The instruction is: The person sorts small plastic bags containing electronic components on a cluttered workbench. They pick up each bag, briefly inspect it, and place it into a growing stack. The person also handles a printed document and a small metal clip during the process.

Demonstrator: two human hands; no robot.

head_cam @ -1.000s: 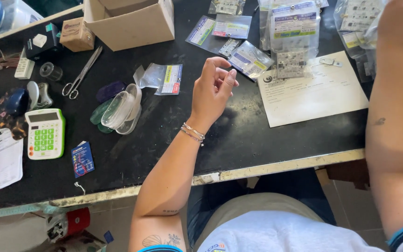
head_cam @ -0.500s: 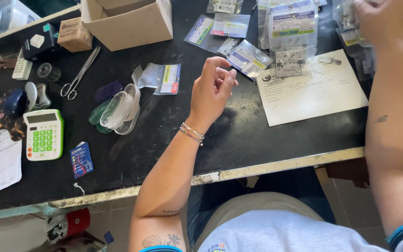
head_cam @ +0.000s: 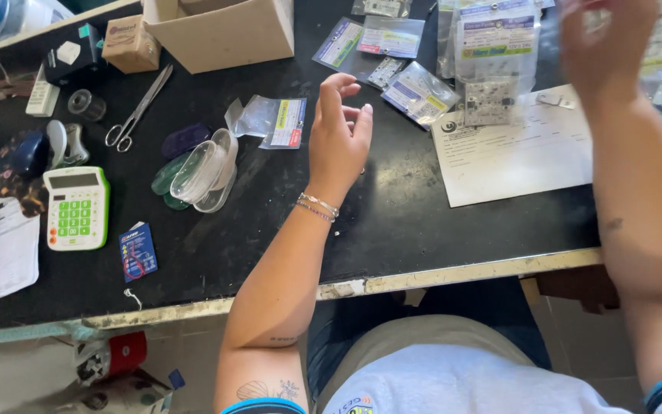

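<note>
Hovering left hand point(head_cam: 339, 138), fingers spread

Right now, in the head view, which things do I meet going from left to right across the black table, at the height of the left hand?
Green and white calculator → stack of clear oval plastic lenses → left hand → white printed paper sheet → right forearm.

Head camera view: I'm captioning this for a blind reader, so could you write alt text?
A seated person's left hand hovers open above a black worktable, while the blurred right hand is raised over clear plastic packets and a white printed sheet. A green-and-white calculator, steel scissors and a brown cardboard box lie to the left.
</note>
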